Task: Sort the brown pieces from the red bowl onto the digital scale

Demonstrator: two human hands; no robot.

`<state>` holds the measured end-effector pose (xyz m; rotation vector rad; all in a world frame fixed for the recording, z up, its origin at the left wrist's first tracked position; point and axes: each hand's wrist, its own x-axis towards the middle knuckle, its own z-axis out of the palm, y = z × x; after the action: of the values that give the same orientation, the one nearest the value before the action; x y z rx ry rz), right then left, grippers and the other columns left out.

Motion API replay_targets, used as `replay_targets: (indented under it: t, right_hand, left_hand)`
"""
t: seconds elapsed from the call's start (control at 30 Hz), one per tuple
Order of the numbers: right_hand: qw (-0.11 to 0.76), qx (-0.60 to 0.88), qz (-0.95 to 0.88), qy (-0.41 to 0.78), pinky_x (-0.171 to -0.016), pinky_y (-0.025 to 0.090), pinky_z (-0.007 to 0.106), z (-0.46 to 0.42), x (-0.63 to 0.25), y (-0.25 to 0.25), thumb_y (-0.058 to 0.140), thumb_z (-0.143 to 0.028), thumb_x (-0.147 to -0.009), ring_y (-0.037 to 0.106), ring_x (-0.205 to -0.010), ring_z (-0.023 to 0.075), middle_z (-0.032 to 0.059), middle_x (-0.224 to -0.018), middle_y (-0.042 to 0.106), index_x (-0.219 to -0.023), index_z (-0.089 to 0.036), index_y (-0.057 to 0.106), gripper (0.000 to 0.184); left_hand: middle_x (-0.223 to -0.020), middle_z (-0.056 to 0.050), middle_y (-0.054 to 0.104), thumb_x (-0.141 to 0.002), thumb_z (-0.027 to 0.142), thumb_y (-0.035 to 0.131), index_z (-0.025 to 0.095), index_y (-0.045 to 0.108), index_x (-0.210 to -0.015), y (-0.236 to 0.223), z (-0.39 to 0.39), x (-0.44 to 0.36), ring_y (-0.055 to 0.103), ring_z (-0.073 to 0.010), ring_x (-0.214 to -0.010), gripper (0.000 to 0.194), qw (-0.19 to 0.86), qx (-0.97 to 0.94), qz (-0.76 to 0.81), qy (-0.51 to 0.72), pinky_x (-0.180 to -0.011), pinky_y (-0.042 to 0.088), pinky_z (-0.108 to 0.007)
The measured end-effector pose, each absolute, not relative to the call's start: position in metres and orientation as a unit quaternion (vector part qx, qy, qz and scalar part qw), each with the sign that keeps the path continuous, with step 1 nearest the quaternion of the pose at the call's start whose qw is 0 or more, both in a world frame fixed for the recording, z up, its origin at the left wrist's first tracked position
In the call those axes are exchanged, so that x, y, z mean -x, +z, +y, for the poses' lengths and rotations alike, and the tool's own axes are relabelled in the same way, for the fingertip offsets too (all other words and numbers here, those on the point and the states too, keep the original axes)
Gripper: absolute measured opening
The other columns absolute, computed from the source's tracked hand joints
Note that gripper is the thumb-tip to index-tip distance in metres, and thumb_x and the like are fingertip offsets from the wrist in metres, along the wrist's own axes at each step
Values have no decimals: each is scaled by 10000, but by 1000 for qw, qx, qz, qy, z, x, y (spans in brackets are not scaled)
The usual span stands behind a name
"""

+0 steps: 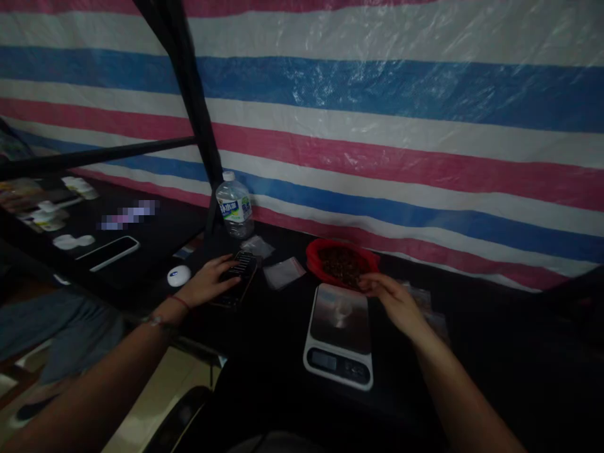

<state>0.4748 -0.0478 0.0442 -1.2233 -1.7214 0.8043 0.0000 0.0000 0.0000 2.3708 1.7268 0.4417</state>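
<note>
At the left of the black table, my left hand (pixel 207 282) lies with its fingers apart across a dark phone (pixel 245 267), whose screen is lit. My right hand (pixel 389 299) reaches to the near right rim of a red plastic bag (pixel 314 258), its thumb and fingertips pinched together. Whatever is between those fingertips is too small to make out. Small dark brown pieces (pixel 340 263) fill the opened bag. Just in front of the bag sits a white kitchen scale (pixel 340 321) with a bare metal plate; its display is unreadable.
Small clear zip bags (pixel 284 273) lie between phone and red bag; more packets (pixel 419 296) are partly behind my right hand. A large plastic bottle (pixel 234 204) stands by a black frame post (pixel 202 138). A round white object (pixel 178 275) is left of my wrist. Striped sheeting (pixel 377 145) hangs behind.
</note>
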Motion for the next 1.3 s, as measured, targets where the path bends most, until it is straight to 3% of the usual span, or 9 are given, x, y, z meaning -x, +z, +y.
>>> replay_targets:
  t: [0.07,0.2,0.37,0.53,0.67,0.8,0.9,1.2,1.3]
  right_hand:
    - [374,496,-703,345,-878,524,371,-23,-465,36,446,-278,-889,658,-977,194,81,-1058,705,-1076,-185,663,302]
    - [251,519,-779,245,-1067,389,382,21,-446,28,418,-186,-879,582,-1141,191,80,-1195,658,-1120,-181,668,347]
    - [122,546,-810,175,-1089,339,373,59,-430,22,461,-285,-911,495,-1247,241,135,-1362,528,-1305,-137,553,431]
    - [27,585,-797,148,-1061,332,464,76,-421,17,559,-468,-857,440,-1284,331,144,-1452,414,-1399,-222,452,605]
    - [34,560,-815,148,-1052,348,440,83,-415,15,601,-412,-827,472,-1254,310,138,-1411,466,-1380,-214,470,601]
    - [61,496,-851,160,-1054,364,371,85,-413,16,615,-260,-790,494,-1243,256,101,-1409,489,-1400,-229,451,632]
    - [46,484,-858,164,-1052,373,364,84,-414,18,609,-212,-776,524,-1212,256,94,-1359,547,-1341,-209,527,570]
    - [40,490,-853,175,-1041,379,328,65,-432,30,579,-219,-819,553,-1179,234,111,-1280,605,-1209,-169,634,397]
    - [36,522,-828,202,-1031,389,343,60,-438,35,602,-276,-819,550,-1189,245,121,-1336,564,-1301,-179,564,493]
  left_hand:
    - [-1471,-114,416,-815,717,414,210,561,-1295,1,1,-1,383,-315,-1350,714,80,-796,584,138,-1132,296,-465]
    - [-1488,-110,395,-809,712,434,221,526,-1335,5,4,-5,377,-330,-1351,726,74,-787,602,112,-1124,294,-481]
    - [-1504,-126,362,-814,729,399,215,494,-1360,9,11,-8,353,-330,-1368,756,76,-777,619,88,-1124,288,-473]
    - [-1528,-132,321,-781,751,434,218,472,-1382,11,15,-8,336,-357,-1376,804,85,-771,626,76,-1108,301,-499]
    - [-1534,-131,311,-775,739,469,210,439,-1404,15,8,-8,343,-351,-1372,822,72,-782,610,103,-1111,303,-498]
    - [-1530,-118,323,-784,707,495,209,507,-1353,15,-2,-4,333,-338,-1379,756,72,-806,578,104,-1133,279,-482]
    - [-1520,-93,349,-801,673,505,239,544,-1322,15,-4,1,337,-324,-1379,679,82,-818,560,105,-1135,278,-474]
    - [-1531,-95,332,-807,670,496,248,496,-1366,20,13,3,303,-308,-1402,700,109,-819,561,54,-1144,260,-455]
    - [-1535,-94,325,-799,674,503,252,486,-1376,20,13,3,304,-313,-1402,715,116,-816,564,55,-1146,254,-459]
